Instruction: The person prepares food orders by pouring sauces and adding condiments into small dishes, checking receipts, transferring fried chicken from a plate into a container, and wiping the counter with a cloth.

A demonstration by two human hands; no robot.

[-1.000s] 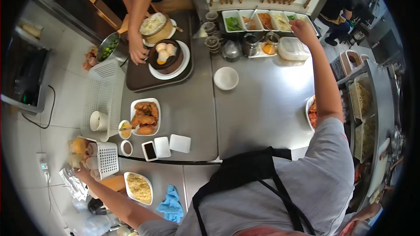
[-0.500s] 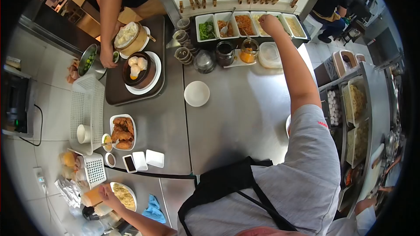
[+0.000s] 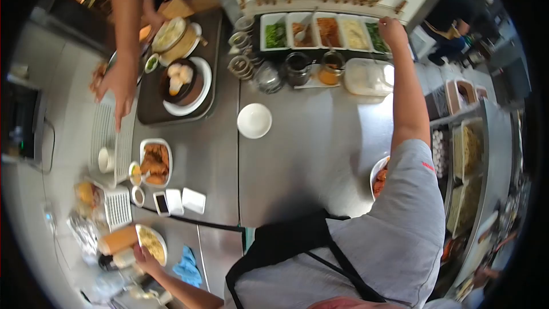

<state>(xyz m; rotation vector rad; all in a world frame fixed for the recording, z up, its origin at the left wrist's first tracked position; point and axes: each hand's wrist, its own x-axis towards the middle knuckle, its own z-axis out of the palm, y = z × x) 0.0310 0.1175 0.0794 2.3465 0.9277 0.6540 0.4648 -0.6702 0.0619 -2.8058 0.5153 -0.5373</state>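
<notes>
My right hand (image 3: 393, 31) is closed, fingers pinched together, over the right end of the row of white topping trays, beside the tray of green topping (image 3: 376, 37); whatever it pinches is too small to make out. At the lower left, my left hand (image 3: 146, 257) is curled at the lower left rim of a white bowl of crumbly yellow food (image 3: 151, 242). Its fingers look closed, but what they hold cannot be made out. Near it lie an orange-filled bottle (image 3: 117, 240) and a blue cloth (image 3: 187, 266). A small white bowl (image 3: 254, 121) stands mid-counter.
A co-worker's hand (image 3: 119, 88) reaches in beside a dark tray (image 3: 150, 115) with steamers. Fried food (image 3: 155, 164) and small sauce dishes (image 3: 194, 200) are at the left. Jars (image 3: 331, 68) and a lidded tub (image 3: 369, 77) line the back; a red dish (image 3: 380, 178) sits by my right arm.
My left hand has moved from the side basket to the bowl of yellow food. My right hand stays by the topping trays, now farther right than half a second ago. The co-worker's hand has left the tray.
</notes>
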